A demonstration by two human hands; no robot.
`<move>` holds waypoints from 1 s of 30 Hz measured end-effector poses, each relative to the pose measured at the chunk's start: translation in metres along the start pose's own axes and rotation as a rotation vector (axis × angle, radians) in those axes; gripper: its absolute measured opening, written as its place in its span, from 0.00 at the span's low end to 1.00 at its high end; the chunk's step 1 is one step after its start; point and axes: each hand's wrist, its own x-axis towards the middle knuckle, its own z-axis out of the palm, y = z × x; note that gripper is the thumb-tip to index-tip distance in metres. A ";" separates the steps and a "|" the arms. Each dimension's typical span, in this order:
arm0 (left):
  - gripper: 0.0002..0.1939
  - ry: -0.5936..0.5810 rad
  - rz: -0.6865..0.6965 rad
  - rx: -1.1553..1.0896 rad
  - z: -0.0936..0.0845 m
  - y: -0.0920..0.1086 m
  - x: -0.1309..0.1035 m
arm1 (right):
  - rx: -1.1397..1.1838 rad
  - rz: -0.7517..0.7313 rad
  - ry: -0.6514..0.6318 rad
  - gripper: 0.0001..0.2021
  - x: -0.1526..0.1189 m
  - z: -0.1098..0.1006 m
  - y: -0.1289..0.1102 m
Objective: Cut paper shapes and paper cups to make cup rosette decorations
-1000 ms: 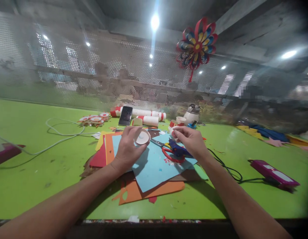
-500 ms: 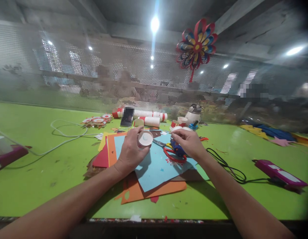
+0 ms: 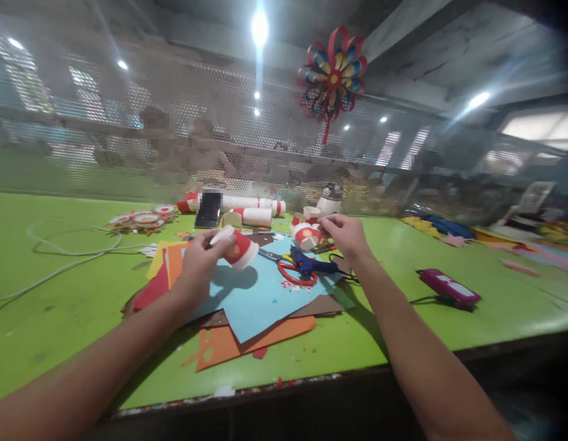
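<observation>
Red-and-white cup (image 3: 240,251) – in the left hand (image 3: 200,264), gripped between thumb and fingers, tipped sideways above the light blue paper (image 3: 261,306). Right hand (image 3: 348,236) seems to pinch a second cup (image 3: 306,234) at its edge; exact finger contact is blurry. That one's tilted too, just past the blue glue gun (image 3: 306,262) and red-handled scissors (image 3: 297,280) – both over the paper. Phone (image 3: 208,211) near the back, purple box (image 3: 449,286) off right on the green table (image 3: 431,334).
</observation>
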 end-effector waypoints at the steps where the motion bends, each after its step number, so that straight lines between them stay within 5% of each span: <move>1: 0.22 -0.007 -0.074 -0.079 -0.001 -0.001 0.002 | -0.036 0.023 -0.008 0.18 0.003 -0.004 0.007; 7: 0.19 -0.026 -0.182 -0.251 0.001 -0.003 0.004 | -0.230 -0.040 -0.335 0.07 -0.006 -0.018 0.023; 15: 0.12 -0.031 -0.168 -0.258 -0.002 -0.013 0.011 | -0.345 -0.189 -0.620 0.21 -0.018 -0.013 0.016; 20: 0.17 -0.038 -0.171 -0.237 -0.002 -0.007 0.010 | -0.427 -0.190 -0.656 0.28 -0.021 -0.005 0.022; 30: 0.18 -0.059 -0.153 -0.228 -0.004 -0.007 0.012 | -0.470 -0.202 -0.641 0.24 -0.019 -0.005 0.029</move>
